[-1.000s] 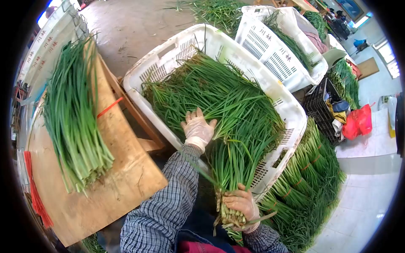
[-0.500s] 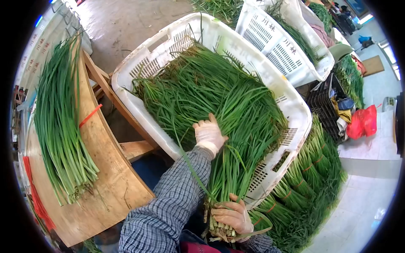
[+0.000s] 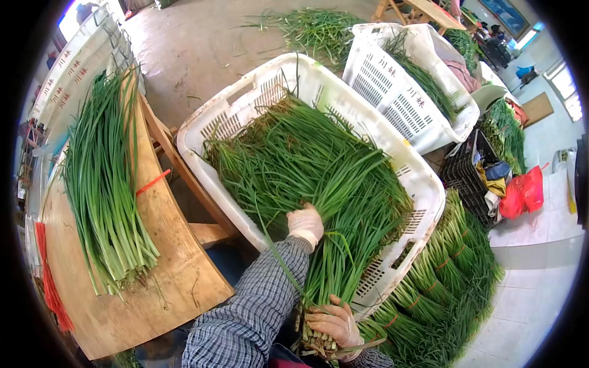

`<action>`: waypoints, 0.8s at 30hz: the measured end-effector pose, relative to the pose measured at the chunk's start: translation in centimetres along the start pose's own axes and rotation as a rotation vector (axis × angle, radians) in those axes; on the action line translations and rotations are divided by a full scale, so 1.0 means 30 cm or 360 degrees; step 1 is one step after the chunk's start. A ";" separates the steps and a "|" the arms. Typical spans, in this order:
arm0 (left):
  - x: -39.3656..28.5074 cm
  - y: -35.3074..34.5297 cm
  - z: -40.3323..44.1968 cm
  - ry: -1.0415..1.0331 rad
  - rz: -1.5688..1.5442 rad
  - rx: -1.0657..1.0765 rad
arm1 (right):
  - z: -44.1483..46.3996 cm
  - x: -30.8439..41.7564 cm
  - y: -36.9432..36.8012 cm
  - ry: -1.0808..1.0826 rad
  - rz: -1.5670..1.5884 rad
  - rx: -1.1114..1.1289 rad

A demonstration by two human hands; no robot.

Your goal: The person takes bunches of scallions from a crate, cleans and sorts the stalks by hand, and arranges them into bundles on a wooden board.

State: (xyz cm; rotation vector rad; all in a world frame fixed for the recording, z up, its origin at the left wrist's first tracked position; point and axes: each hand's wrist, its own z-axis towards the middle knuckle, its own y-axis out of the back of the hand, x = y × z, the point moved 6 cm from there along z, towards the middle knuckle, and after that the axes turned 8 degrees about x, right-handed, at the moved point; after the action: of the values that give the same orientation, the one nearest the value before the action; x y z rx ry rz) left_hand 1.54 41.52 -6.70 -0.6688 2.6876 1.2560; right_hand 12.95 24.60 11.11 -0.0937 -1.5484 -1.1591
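A large white plastic crate (image 3: pixel 418 161) holds a thick heap of green garlic chives (image 3: pixel 300 156). My left hand (image 3: pixel 305 224), in a pale thin glove, reaches over the crate's near side with its fingers curled into the chive leaves. Lower down, my right hand (image 3: pixel 336 325), gloved the same way, is wrapped around the stem ends of a bunch of garlic chives (image 3: pixel 322 276). The cut stem ends stick out below it. The bunch's leaves run up into the crate toward my left hand. One long leaf crosses my left sleeve.
On the wooden board (image 3: pixel 175 264) at left lie a loose pile of chives (image 3: pixel 104 184), a red tie (image 3: pixel 153 182) and a bundle of red ties (image 3: pixel 52 279). Tied chive bundles (image 3: pixel 438 288) are stacked at right. Behind stand another white crate (image 3: pixel 392 83) and a black crate (image 3: pixel 463 168).
My left hand's fingers have curled in from a more spread position on the leaves. My right hand keeps its grip on the stems. The camera view has tilted slightly upward.
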 end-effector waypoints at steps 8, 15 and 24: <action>0.025 0.121 -0.065 0.0074 -0.0211 -0.0146 | -0.007 -0.017 -0.027 0.0033 -0.0132 0.0095; 0.008 0.320 -0.356 -0.0154 -0.0933 -0.0614 | -0.015 -0.019 -0.004 0.0165 -0.0105 0.0080; 0.060 0.106 -0.156 -0.0069 -0.1055 -0.0551 | -0.061 0.013 -0.002 0.0228 -0.0070 -0.0147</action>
State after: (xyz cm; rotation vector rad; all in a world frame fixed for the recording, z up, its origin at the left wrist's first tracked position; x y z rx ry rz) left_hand -1.02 39.18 -1.88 -1.3985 1.9397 1.4883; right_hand 14.07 23.11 11.15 -0.0374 -1.3771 -1.2454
